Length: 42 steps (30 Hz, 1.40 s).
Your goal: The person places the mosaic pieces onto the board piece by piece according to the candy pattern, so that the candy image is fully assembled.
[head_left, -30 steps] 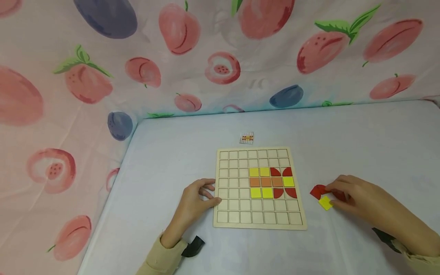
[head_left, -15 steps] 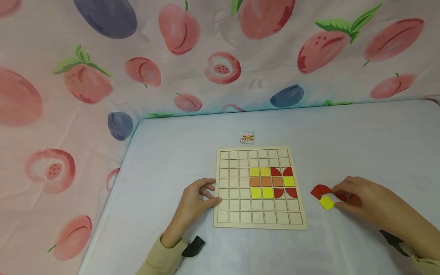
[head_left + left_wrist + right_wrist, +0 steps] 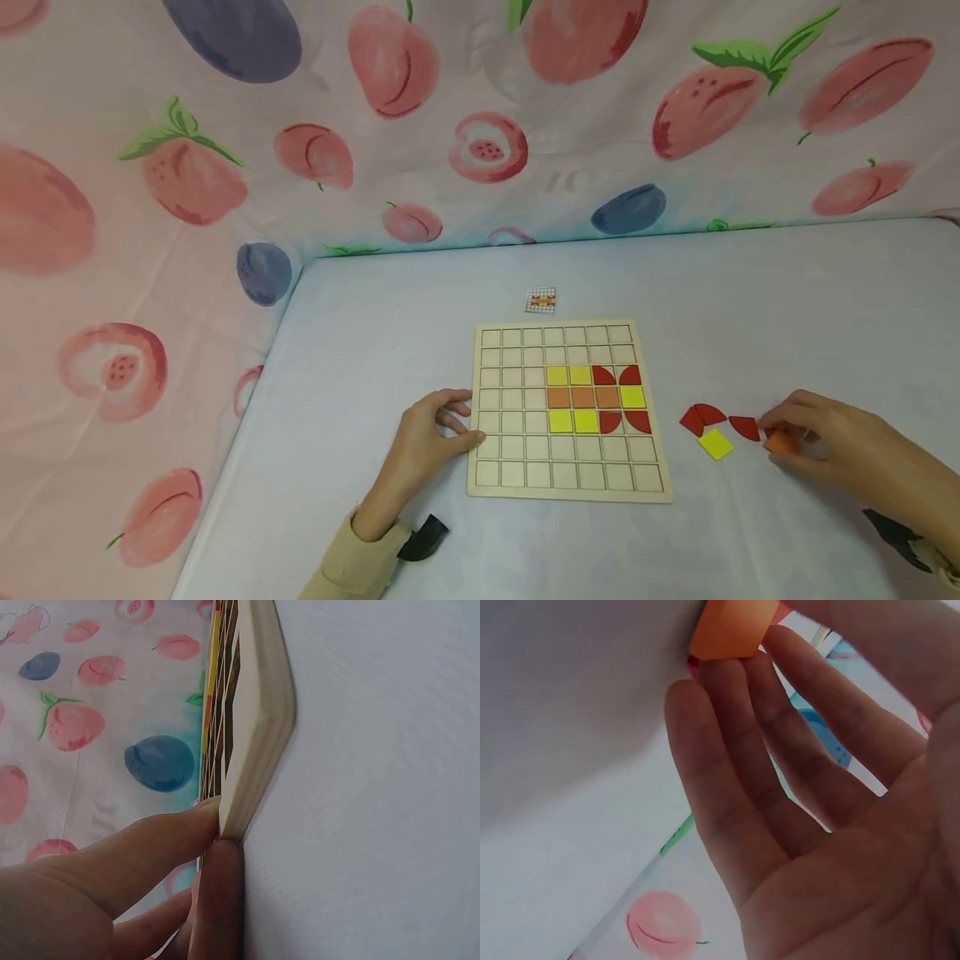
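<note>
In the head view a square wooden grid board (image 3: 512,474) lies on the table, with yellow squares (image 3: 559,421), orange squares (image 3: 582,397) and red quarter-round pieces (image 3: 610,422) set in its cells. My left hand (image 3: 429,437) pinches the board's left edge, thumb on top; the left wrist view shows the thumb (image 3: 150,851) and a finger at its rim. To the right of the board, my right hand (image 3: 832,437) holds an orange square tile (image 3: 782,442) between thumb and fingers. The right wrist view shows this orange tile (image 3: 731,630) at the fingertips.
Between board and right hand lie loose red pieces (image 3: 708,414), a separate red quarter-round (image 3: 744,428) and a yellow square (image 3: 716,445). A small printed pattern card (image 3: 541,300) lies behind the board. Fruit-patterned cloth (image 3: 555,167) hangs along the table's back and left.
My right hand has moved right, away from the loose pieces. A red quarter-round formerly by its fingers now shows fully, and the orange tile has come into view. My left hand stays put.
</note>
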### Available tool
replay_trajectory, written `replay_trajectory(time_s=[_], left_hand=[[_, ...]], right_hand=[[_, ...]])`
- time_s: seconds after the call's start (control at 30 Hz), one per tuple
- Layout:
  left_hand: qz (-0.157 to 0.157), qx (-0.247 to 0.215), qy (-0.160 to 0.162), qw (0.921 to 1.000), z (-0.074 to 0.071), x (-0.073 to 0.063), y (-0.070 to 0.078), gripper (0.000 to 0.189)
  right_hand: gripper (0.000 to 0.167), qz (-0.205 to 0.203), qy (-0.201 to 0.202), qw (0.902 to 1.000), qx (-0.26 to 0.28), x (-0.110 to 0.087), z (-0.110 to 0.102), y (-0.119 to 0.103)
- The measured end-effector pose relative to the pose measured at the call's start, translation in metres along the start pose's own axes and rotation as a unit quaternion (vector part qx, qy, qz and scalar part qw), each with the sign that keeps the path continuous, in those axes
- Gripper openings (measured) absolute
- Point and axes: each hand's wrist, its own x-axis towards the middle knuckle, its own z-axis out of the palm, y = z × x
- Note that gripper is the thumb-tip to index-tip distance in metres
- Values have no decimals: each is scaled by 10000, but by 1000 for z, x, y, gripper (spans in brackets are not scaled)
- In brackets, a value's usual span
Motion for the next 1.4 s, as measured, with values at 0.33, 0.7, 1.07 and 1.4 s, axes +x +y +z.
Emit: replay_trajectory(time_s=[0.33, 0.7, 1.07, 1.4], left_hand=[[43, 1, 14, 10000, 0, -1, 0, 51], [26, 5, 31, 10000, -2, 0, 0, 52], [76, 14, 4, 10000, -1, 0, -1, 51], [17, -94, 15, 10000, 0, -2, -2, 51]], right_hand=[[33, 17, 71, 9996, 259, 2, 2, 0], [22, 368, -356, 9983, 271, 19, -10, -17], [21, -177, -223, 9981, 538, 40, -18, -45], [24, -815, -47, 9950, 571, 56, -22, -72]])
